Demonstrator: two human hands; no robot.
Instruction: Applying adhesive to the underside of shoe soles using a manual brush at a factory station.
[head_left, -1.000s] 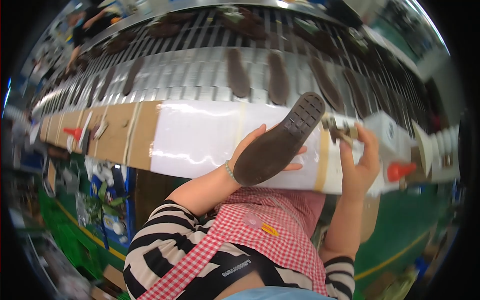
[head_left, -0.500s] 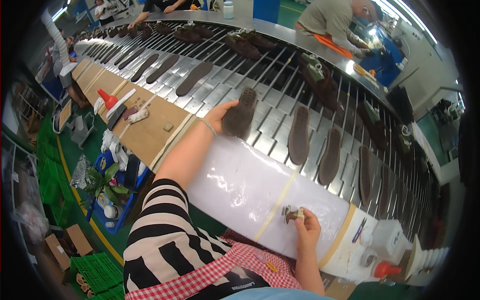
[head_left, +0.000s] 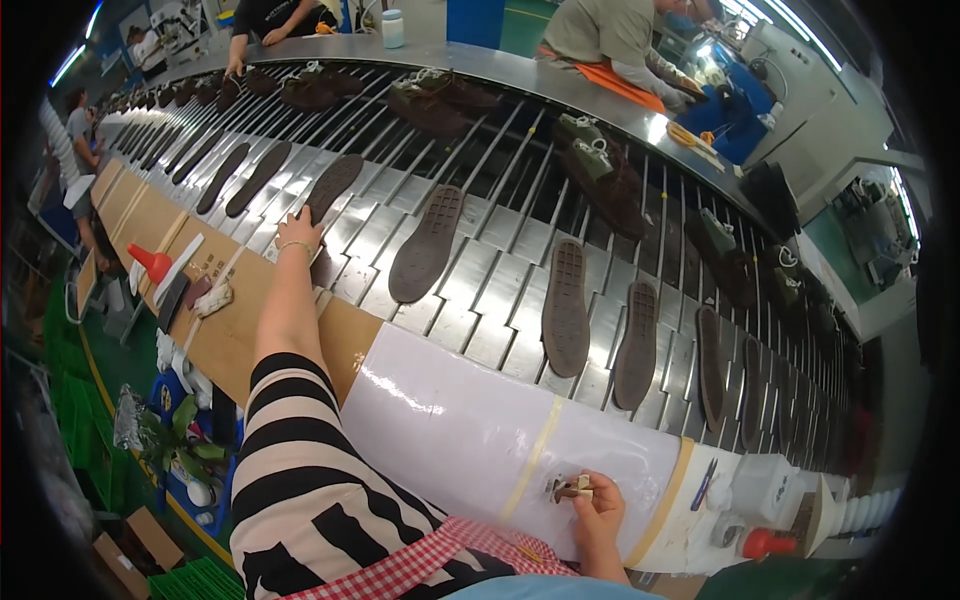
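My left hand (head_left: 299,234) reaches out over the conveyor, its fingers closed at the near end of a brown shoe sole (head_left: 338,183). That sole lies on the metal slats. Another brown sole (head_left: 427,245), tread upward, lies on the slats to the right of this hand. Low in the picture, my right hand (head_left: 600,512) pinches a small brown and cream piece (head_left: 574,490) with a shiny metal-looking part, too small to name. It is held just over the white sheet (head_left: 450,410) on the near ledge.
More soles (head_left: 566,310) line the slats. Brown shoes (head_left: 600,175) sit on the rods behind. On the ledge are a red-tipped bottle (head_left: 150,262), snips (head_left: 704,486) and a clear plastic container (head_left: 768,484). People (head_left: 605,45) work across the conveyor.
My left hand has let go of the sole it held, now lying on the slats, and moved left and outward to another sole. My right hand keeps its small piece. The view has shifted.
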